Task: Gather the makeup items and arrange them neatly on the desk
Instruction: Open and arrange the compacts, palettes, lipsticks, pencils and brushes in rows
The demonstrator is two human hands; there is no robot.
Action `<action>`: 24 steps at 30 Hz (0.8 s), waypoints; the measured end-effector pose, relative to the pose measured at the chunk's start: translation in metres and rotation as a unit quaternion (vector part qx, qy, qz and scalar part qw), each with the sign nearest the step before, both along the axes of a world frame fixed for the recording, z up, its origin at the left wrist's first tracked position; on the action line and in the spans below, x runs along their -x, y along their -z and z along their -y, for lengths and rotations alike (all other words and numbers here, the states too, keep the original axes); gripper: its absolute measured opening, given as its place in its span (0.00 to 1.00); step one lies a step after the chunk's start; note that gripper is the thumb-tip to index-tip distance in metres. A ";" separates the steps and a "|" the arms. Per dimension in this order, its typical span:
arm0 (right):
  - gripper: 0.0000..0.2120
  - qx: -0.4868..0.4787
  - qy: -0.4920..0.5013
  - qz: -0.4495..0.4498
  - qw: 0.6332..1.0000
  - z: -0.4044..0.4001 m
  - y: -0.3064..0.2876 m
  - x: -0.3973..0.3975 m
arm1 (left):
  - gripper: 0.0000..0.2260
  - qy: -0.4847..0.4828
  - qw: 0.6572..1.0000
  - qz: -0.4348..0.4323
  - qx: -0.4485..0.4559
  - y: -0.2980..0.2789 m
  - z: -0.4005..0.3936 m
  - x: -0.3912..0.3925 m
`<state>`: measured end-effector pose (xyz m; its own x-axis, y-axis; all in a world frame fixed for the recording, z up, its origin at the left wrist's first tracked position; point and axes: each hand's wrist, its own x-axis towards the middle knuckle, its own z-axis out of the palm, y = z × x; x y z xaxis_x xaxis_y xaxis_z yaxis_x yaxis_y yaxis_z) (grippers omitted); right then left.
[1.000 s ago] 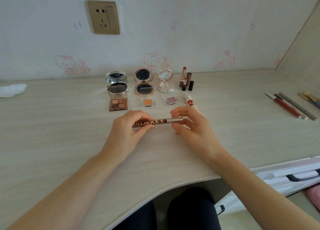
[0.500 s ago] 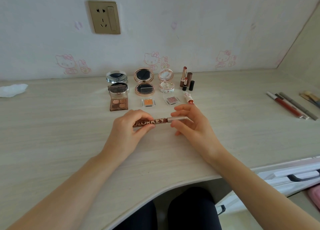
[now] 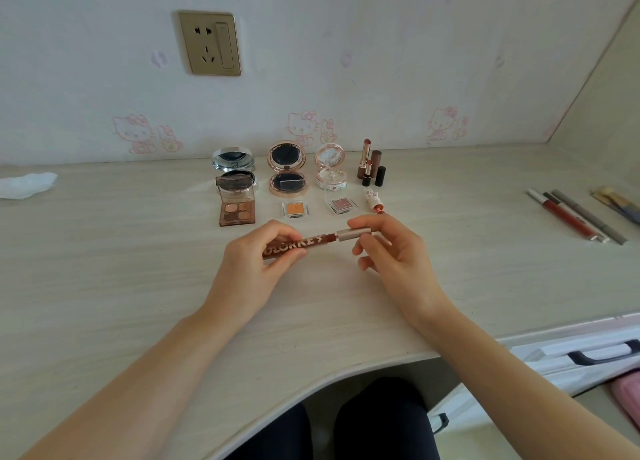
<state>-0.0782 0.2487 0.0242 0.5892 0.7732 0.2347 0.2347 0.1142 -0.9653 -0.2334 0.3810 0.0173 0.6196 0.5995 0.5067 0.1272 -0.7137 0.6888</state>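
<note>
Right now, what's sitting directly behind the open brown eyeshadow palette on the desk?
A round silver compact, lid open, stands directly behind the eyeshadow palette. The palette's raised lid covers most of the compact's base, so its contents can't be seen.

Head view; looks forward-down, close over desk [image 3: 104, 286]
</note>
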 end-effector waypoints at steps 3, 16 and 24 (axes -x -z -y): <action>0.12 -0.016 0.002 -0.036 0.999 0.001 -0.004 -0.002 | 0.10 0.000 1.000 -0.005 0.020 0.001 0.002 0.000; 0.09 0.003 0.044 -0.082 0.996 0.010 -0.041 -0.049 | 0.12 0.124 0.990 -0.070 -0.003 -0.017 0.040 -0.021; 0.09 0.076 0.065 -0.067 0.993 0.013 -0.057 -0.092 | 0.14 0.161 0.978 -0.102 -0.087 -0.017 0.061 -0.066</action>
